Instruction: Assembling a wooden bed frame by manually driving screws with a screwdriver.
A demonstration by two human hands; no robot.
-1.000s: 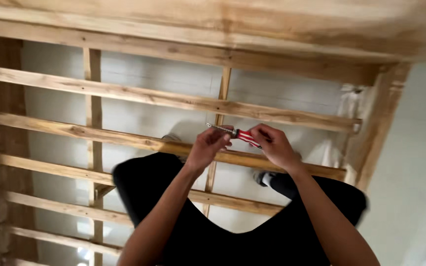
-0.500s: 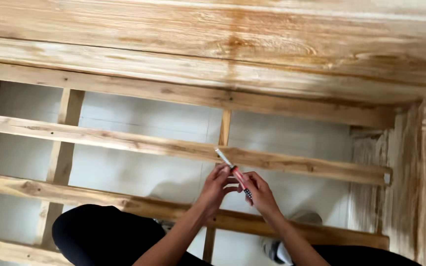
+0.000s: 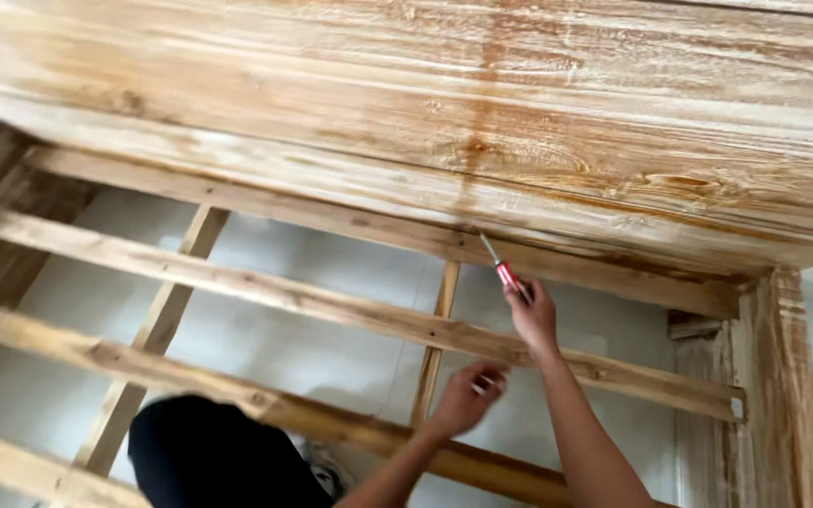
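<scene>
My right hand (image 3: 534,315) grips a red-handled screwdriver (image 3: 503,271), its metal tip pointing up-left at the lower edge of a wide wooden headboard panel (image 3: 482,122). My left hand (image 3: 468,395) is lower, fingers curled around something small and pale that I cannot identify, just above a wooden slat (image 3: 350,315). Both forearms reach up from the bottom of the view.
A wooden bed frame fills the view: cross slats (image 3: 190,381), a centre rail (image 3: 435,348) and a side board (image 3: 773,395) at right. White floor shows between the slats. My dark-trousered knee (image 3: 209,456) is at the bottom left.
The view has tilted up toward the headboard. My right hand carried the screwdriver up to the panel's lower edge, and my left hand came off the tool and dropped lower.
</scene>
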